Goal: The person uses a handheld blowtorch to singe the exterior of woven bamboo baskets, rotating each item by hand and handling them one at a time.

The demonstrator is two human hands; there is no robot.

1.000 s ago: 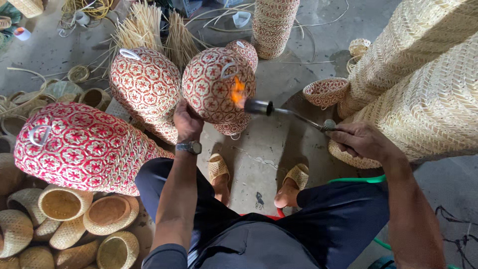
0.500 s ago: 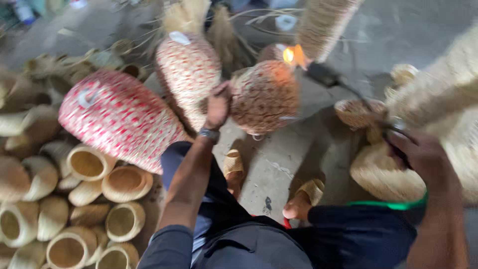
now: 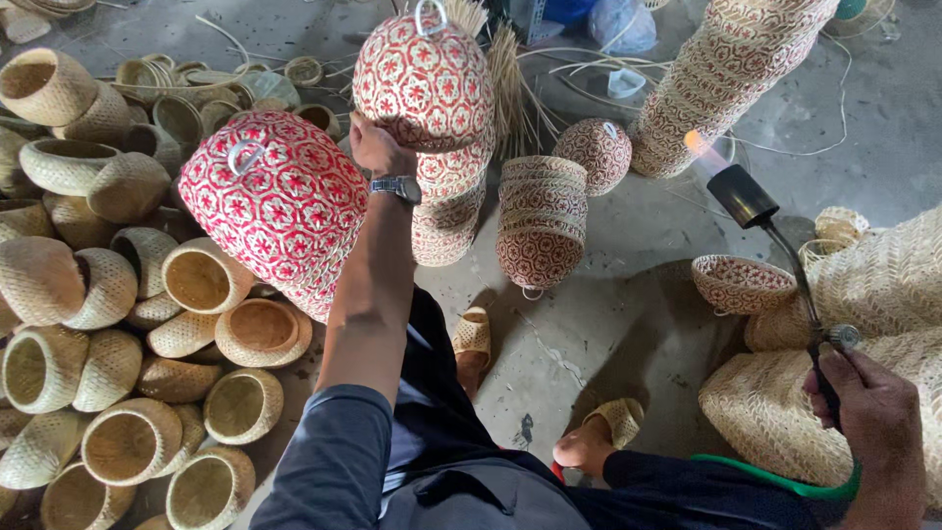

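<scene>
The left hand (image 3: 378, 149) grips the red-and-white woven dome basket (image 3: 424, 80) up front; the right hand (image 3: 878, 427) holds the lit black gas torch (image 3: 775, 236) well right.

You're in a basket-weaving workshop: piled woven baskets (image 3: 108, 294), loose straw bundles (image 3: 505, 69), bare concrete floor (image 3: 589, 334).

The woven shade (image 3: 424, 83) is red and cream in a star lattice, like its neighbour (image 3: 280, 201). The baskets (image 3: 108, 294) are plain tan. The torch (image 3: 744, 196) is black with an orange flame. The floor (image 3: 628, 236) is grey.
</scene>
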